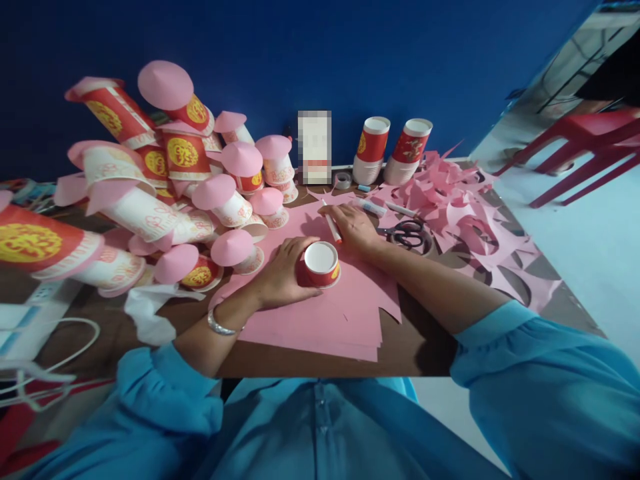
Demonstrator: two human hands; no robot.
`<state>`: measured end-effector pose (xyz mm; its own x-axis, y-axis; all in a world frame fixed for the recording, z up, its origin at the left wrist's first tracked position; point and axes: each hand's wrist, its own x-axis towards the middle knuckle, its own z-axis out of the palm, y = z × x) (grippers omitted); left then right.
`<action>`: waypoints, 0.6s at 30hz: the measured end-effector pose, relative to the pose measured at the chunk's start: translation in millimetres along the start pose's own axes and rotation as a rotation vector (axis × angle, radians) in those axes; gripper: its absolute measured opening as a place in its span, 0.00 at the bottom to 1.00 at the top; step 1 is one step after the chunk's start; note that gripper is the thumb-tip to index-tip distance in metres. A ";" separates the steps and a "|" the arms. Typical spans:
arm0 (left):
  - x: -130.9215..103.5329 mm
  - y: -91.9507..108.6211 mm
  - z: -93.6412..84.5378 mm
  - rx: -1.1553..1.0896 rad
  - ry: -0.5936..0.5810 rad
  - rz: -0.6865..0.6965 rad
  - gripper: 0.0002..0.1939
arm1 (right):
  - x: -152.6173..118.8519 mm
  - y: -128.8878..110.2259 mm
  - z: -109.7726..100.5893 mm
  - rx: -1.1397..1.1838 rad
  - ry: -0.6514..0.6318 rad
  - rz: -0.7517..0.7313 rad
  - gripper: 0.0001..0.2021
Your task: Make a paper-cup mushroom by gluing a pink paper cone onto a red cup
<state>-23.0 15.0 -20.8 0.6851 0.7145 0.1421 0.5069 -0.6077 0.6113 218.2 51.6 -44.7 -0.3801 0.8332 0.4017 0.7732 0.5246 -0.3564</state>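
A red and white paper cup (322,265) stands upside down on a stack of pink paper sheets (320,323). My left hand (285,273) curls round its left side, thumb in front and fingers behind. Just beyond the cup, my right hand (354,228) rests low over the pink paper, its fingers closed on a white marker (331,223) with an orange-red end. Black-handled scissors (407,233) lie to the right of that hand, partly over a roll of tape. Another white marker (400,209) lies behind them.
Many cups topped with pink paper cones (233,248) crowd the left side. Two stacks of cups (371,150) stand near the blue wall, right of a blurred upright phone-like panel (315,147). Pink paper offcuts (465,213) heap at right. A red plastic stool (595,147) stands beyond.
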 end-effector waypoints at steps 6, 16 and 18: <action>1.5 1.9 -5.2 -0.032 -0.006 0.043 0.44 | 0.9 -2.3 -2.0 -0.028 -0.030 0.005 0.28; 0.5 4.1 -6.6 -0.021 0.004 0.047 0.37 | 2.1 0.6 0.7 -0.058 -0.038 0.031 0.24; -0.6 2.6 -9.5 -0.066 -0.026 0.072 0.43 | 1.5 1.5 2.1 -0.068 -0.020 0.024 0.23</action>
<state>-27.1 16.3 -11.9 0.7320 0.6602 0.1681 0.4210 -0.6324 0.6503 217.8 54.0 -46.4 -0.3705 0.8491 0.3765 0.8148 0.4917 -0.3070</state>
